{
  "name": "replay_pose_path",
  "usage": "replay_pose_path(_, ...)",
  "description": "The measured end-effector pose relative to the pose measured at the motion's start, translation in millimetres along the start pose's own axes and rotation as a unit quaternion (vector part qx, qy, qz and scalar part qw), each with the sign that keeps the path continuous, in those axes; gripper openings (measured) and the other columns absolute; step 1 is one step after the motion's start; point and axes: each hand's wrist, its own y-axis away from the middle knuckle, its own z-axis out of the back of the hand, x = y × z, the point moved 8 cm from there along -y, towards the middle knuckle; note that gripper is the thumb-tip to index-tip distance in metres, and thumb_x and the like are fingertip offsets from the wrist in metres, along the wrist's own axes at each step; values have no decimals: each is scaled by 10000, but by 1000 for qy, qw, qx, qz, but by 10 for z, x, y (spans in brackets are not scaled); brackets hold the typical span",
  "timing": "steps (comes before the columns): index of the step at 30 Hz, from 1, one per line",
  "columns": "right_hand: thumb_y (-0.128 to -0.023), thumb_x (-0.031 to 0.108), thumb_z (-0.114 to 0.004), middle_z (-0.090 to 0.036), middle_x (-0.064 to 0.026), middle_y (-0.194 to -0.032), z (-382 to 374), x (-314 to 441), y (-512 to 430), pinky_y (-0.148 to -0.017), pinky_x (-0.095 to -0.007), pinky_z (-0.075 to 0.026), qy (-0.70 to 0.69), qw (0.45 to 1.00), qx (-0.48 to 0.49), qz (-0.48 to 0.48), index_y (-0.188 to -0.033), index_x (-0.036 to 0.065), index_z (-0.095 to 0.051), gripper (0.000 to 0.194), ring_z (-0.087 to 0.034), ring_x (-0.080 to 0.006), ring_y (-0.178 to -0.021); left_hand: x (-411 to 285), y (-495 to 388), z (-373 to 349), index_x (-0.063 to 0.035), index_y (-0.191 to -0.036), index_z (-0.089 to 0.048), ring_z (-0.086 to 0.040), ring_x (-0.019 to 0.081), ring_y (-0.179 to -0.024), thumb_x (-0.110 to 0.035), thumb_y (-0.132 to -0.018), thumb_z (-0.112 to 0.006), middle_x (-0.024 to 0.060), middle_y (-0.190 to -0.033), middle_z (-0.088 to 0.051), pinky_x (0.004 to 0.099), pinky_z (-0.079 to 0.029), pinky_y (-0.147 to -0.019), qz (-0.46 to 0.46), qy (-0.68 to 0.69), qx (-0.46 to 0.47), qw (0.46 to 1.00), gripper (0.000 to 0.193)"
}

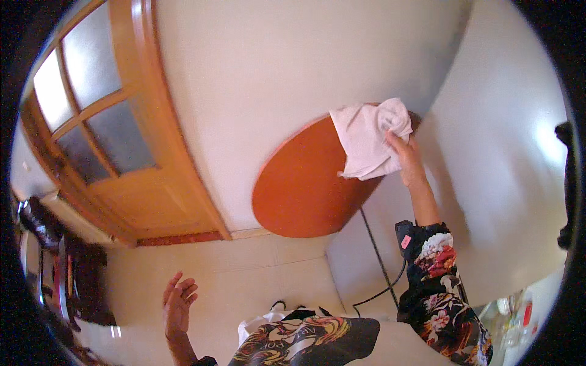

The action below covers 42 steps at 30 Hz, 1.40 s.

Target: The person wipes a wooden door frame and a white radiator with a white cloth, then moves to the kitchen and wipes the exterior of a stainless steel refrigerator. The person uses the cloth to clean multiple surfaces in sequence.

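A pale cloth [364, 139] lies bunched and spread over the far end of a reddish-brown wooden board [300, 185] with a rounded edge, set in the wall corner. My right hand [406, 153] grips the cloth, its thumb and fingers pinched into the folds at the right. The cloth hides that end of the board. Low on the left, my left hand [179, 302] hangs in the air above the floor, holding nothing, with its fingers slightly curled and apart.
A wooden door [151, 201] with frosted panes stands at left, dark furniture [87, 279] below it. A black cable [377, 256] runs down beneath the board. A black plug or adapter [403, 233] is beside my right sleeve. Several blurred items [508, 315] sit at lower right.
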Motion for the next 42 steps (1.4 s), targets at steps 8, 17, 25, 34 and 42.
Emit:
replay_pose_path(8,-842,204,-621,-521,-76,-1199,-41,840,-44,-949,-317,-387,-106,985,-115,73,-1257,5,-431,498,-490,-168,-1100,-371,-1654,-272,-52,-1266,-434,-588,163,-893,-234,-895,-519,97,-1024,-609,292,-468,-755,68,11,89,994,422)
replay_pose_path(17,-796,212,-599,-441,-196,-1294,-67,2285,383,-1027,-483,-263,574,529,-438,447,-1321,11,-359,611,-408,-394,-1185,-325,-2646,-947,-62,-1225,-469,-583,182,-877,-233,-887,-512,102,-998,-609,302,-456,-752,146,10,186,972,381)
replay_pose_path(25,-692,251,-705,-298,-141,-1424,619,1813,466,-1036,-506,-208,811,408,-385,166,-1405,74,-229,875,-325,-369,-1260,-59,-2351,-1062,-64,-1221,-467,-575,190,-894,-276,-867,-543,111,-1009,-605,319,-444,-772,137,-19,196,971,419)
replay_pose_path(34,-756,524,-593,-404,-185,-1333,276,927,267,-1024,-548,-220,806,569,-85,136,-1354,80,-347,784,-351,-391,-1229,-16,-2275,-913,-70,-1216,-467,-570,185,-887,-264,-863,-534,97,-1013,-602,314,-445,-757,142,-36,173,974,408)
replay_pose_path(42,-732,527,-597,-440,-126,-1283,245,749,336,-997,-563,-244,851,502,-63,144,-1249,178,-500,631,-395,-325,-1188,485,-2535,-798,-115,-1294,-430,-529,213,-1039,-223,-880,-521,62,-1184,-529,329,-466,-822,168,-2,209,964,437)
